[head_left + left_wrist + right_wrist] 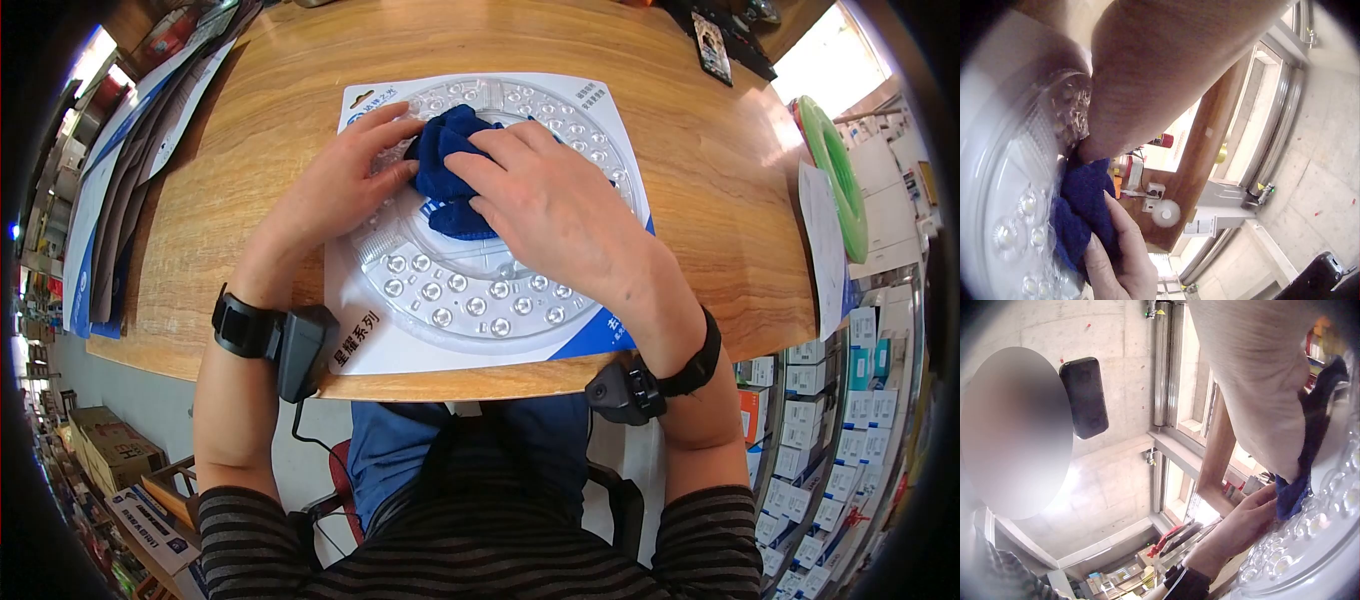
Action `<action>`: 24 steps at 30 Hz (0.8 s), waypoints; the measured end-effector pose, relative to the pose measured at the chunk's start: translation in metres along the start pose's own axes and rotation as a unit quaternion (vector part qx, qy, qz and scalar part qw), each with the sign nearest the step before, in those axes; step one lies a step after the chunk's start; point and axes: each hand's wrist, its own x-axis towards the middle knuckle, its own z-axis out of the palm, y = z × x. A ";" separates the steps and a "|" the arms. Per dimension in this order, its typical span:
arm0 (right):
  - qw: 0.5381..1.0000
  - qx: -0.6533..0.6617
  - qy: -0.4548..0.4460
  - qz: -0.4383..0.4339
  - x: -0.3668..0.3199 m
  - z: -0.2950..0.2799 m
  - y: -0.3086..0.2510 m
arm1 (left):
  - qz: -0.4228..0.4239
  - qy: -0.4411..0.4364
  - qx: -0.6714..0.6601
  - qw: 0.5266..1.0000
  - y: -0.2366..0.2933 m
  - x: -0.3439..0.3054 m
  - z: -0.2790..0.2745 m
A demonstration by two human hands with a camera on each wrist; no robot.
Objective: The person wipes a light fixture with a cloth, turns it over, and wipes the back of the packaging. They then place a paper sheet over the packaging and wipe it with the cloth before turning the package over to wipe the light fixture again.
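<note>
A wooden counter [720, 270] fills most of the head view, with stacked boxes [835, 460] on shelving to the right below it and a cardboard carton [112, 450] on the floor to the left. Card-backed packs [125, 170] overlap along the counter's left side, while a phone [712, 48] lies at its far right corner; both seem placed to leave the middle to the arms. There, near the front edge, a white-backed pack [475, 290] lies flat with its clear moulded ring of small round lenses facing up, a position that probably suits a seated person reaching with both forearms. The blue cloth [460, 215] sits bunched on the upper middle of that pack, and the gathering likely makes a thick wad, easier to hold than a spread sheet. The right hand [555, 200] comes over it from the right, fingers bent and the cloth pinched between fingers and thumb. The left hand [345, 175] has its fingers apart, with thumb and forefinger touching the cloth's left edge; whether they grip a fold, I cannot tell. Meeting the wad from opposite sides, the hands appear set to keep it from sliding on the bumpy plastic.
</note>
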 end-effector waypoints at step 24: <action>1.000 0.002 -0.003 -0.006 -0.001 -0.002 -0.004 | 0.006 -0.001 0.012 1.000 0.004 -0.002 0.001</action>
